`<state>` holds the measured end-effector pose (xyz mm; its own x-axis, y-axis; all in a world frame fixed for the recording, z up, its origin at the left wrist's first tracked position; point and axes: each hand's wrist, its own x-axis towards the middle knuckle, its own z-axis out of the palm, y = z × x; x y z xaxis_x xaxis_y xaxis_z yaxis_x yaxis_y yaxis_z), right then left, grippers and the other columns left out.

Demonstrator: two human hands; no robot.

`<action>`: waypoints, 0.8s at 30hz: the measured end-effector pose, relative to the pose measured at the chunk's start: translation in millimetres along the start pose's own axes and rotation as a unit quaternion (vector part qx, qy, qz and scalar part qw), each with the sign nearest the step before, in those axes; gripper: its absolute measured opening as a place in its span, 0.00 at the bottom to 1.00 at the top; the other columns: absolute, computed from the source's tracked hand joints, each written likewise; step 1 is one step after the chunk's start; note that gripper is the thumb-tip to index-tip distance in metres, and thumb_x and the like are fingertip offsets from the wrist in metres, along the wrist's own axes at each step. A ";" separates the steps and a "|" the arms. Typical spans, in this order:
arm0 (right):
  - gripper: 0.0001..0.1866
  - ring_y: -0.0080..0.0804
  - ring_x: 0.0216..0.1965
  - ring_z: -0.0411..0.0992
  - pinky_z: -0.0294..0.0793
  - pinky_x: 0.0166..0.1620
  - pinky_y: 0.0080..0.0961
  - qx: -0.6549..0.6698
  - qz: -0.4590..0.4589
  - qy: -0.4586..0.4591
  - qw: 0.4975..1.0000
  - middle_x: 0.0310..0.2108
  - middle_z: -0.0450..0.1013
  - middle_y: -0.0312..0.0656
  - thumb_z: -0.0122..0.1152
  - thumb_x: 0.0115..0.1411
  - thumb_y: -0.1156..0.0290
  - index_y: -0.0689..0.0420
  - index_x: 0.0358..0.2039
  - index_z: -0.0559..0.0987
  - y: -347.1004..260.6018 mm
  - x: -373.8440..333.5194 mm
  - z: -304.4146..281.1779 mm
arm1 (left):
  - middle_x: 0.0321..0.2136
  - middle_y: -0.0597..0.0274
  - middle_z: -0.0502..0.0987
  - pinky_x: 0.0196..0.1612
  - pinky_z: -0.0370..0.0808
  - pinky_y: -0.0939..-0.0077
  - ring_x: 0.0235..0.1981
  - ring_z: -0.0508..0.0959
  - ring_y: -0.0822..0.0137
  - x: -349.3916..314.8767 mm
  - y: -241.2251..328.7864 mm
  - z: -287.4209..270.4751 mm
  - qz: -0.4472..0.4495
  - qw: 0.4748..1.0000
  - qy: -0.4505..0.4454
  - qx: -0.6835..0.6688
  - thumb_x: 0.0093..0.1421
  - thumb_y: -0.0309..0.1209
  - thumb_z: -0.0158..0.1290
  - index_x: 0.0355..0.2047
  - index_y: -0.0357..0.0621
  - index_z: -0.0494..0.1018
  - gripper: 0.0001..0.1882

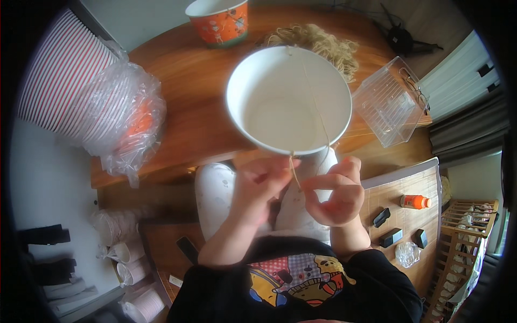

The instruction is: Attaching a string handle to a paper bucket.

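Note:
A white-lined paper bucket (258, 102) faces me with its mouth up, at the near edge of the table. A thin tan string (318, 107) runs across its opening from a hole in the far rim and loops down past the near rim. More of it comes out at the near rim's hole. Just below that hole, the closed fingers of my left hand (261, 183) pinch the string against the rim. My right hand (336, 196), thumb and forefinger together, grips the string slightly lower and to the right.
An orange printed bucket (218, 24) stands at the back beside a pile of tan strings (318, 43). Stacked buckets (70, 70) in clear plastic rise at left. A clear plastic box (390, 102) holds glasses at right. Below it, a low table (398, 183) bears an orange bottle (416, 202).

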<state>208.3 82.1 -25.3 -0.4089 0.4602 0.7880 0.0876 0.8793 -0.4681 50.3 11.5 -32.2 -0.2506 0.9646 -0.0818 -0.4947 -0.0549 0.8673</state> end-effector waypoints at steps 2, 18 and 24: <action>0.19 0.29 0.30 0.64 0.58 0.37 0.29 -0.006 0.015 -0.003 1.000 0.31 0.80 0.28 0.66 0.33 0.82 0.48 0.17 0.63 -1.4 3.5 -3.8 | 0.17 0.71 0.69 0.19 0.54 0.85 0.14 0.59 0.82 1.3 13.5 -9.6 0.140 0.983 0.053 0.106 0.59 0.33 0.56 0.35 0.37 0.78 0.11; 0.17 0.35 0.28 0.67 0.60 0.38 0.34 -0.025 -0.071 -0.041 0.996 0.28 0.72 0.35 0.71 0.46 0.64 0.53 0.32 0.73 13.1 23.1 -19.2 | 0.53 0.53 0.70 0.54 0.68 0.58 0.56 0.68 0.48 19.5 62.3 5.4 0.407 0.685 -0.021 0.604 0.49 0.34 0.65 0.35 0.44 0.77 0.14; 0.18 0.36 0.27 0.65 0.60 0.38 0.34 -0.149 -0.059 -0.028 0.987 0.24 0.68 0.36 0.61 0.53 0.50 0.53 0.29 0.75 27.5 39.6 -35.8 | 0.48 0.56 0.74 0.53 0.71 0.58 0.53 0.71 0.49 17.6 72.4 -3.4 0.434 0.673 -0.039 0.598 0.39 0.25 0.69 0.25 0.44 0.74 0.15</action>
<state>227.0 128.9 7.4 -0.4805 0.3516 0.8034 0.2964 0.9273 -0.2286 7.3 23.7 27.5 0.0541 0.7166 0.6953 0.8453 -0.4035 0.3501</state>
